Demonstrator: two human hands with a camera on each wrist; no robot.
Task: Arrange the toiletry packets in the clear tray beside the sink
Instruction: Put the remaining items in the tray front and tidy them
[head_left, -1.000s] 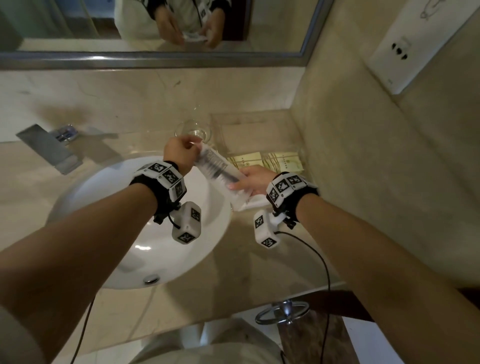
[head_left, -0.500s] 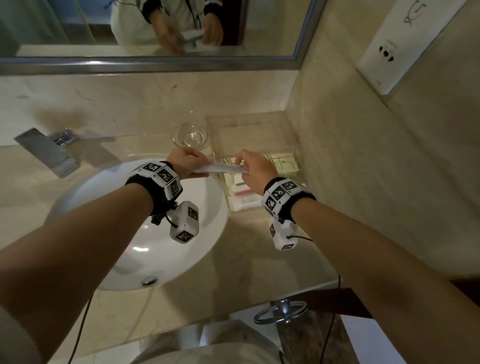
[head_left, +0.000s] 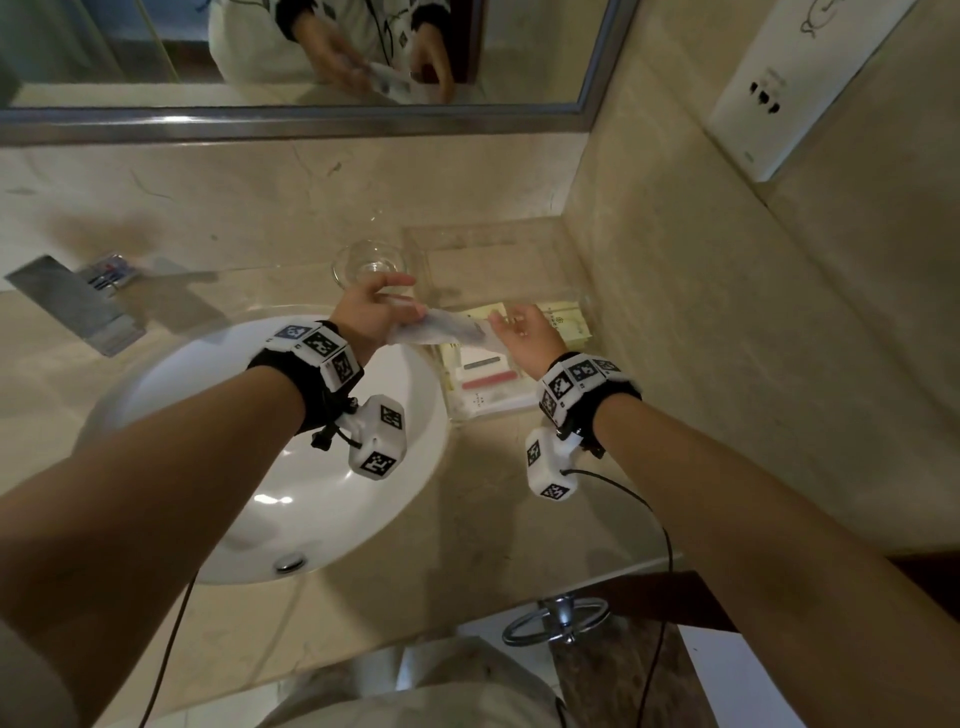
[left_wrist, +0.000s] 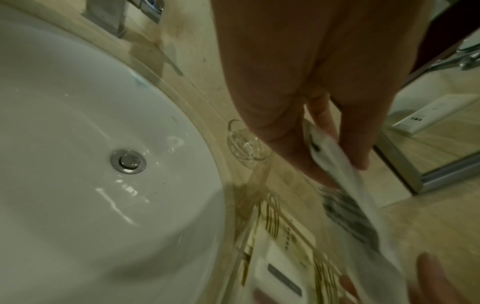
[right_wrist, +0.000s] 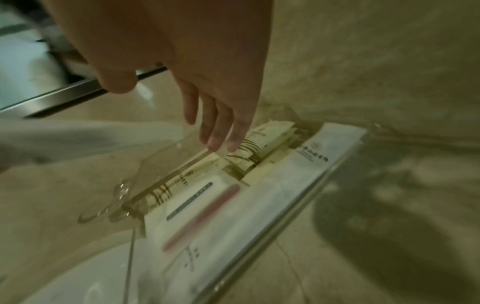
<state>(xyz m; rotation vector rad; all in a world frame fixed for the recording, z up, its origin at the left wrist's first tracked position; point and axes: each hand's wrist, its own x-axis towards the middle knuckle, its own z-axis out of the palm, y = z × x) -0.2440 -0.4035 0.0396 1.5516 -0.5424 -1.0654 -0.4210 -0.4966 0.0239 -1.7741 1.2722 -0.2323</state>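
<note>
My left hand (head_left: 408, 299) pinches one end of a white toiletry packet (head_left: 447, 332) with dark print, held level just above the left side of the clear tray (head_left: 519, 244). In the left wrist view the packet (left_wrist: 363, 216) hangs from my thumb and fingers. My right hand (head_left: 511, 325) hovers at the packet's other end with straight fingers (right_wrist: 221, 133) and holds nothing. Inside the tray lie yellowish packets (head_left: 563, 325) and white packets (head_left: 483, 382), one with a red stripe (right_wrist: 202, 216).
A small glass dish (head_left: 369, 265) stands left of the tray. The white sink (head_left: 208, 415) lies to the left with a faucet (head_left: 78, 306) behind it. The side wall (head_left: 727, 312) is close on the tray's right, with a mirror (head_left: 311, 52) above.
Both hands carried the packet from above the sink's edge to above the tray and turned it level. My right hand has let go of its end.
</note>
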